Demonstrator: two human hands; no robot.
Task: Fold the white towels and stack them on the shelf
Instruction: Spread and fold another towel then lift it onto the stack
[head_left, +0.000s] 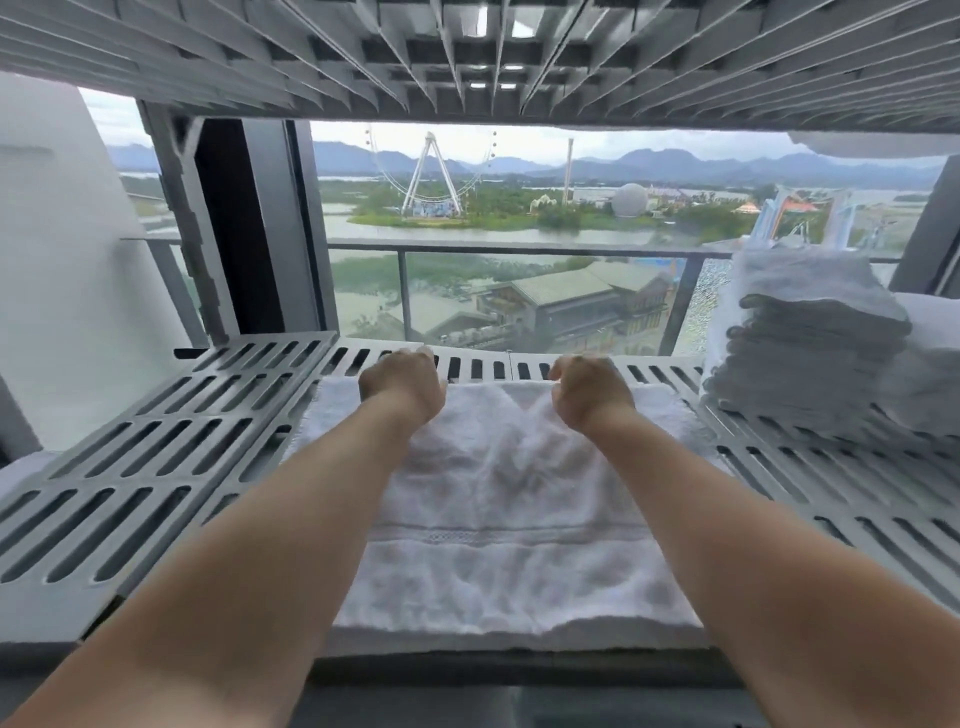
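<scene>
A white towel (498, 519) lies spread on the grey slotted shelf (156, 467), reaching from the front edge to near the back. Both my arms stretch over it. My left hand (402, 384) has its fingers curled down over the towel's far edge, left of centre. My right hand (589, 389) pinches the far edge right of centre, and the cloth bunches up under it. A stack of folded white towels (810, 343) stands on the same shelf at the far right.
A second slotted shelf (467, 57) hangs close overhead. Behind the shelf a window shows a balcony rail (519, 249). A white wall (57, 260) is at the left. More white cloth (930, 384) lies beside the stack at the right edge.
</scene>
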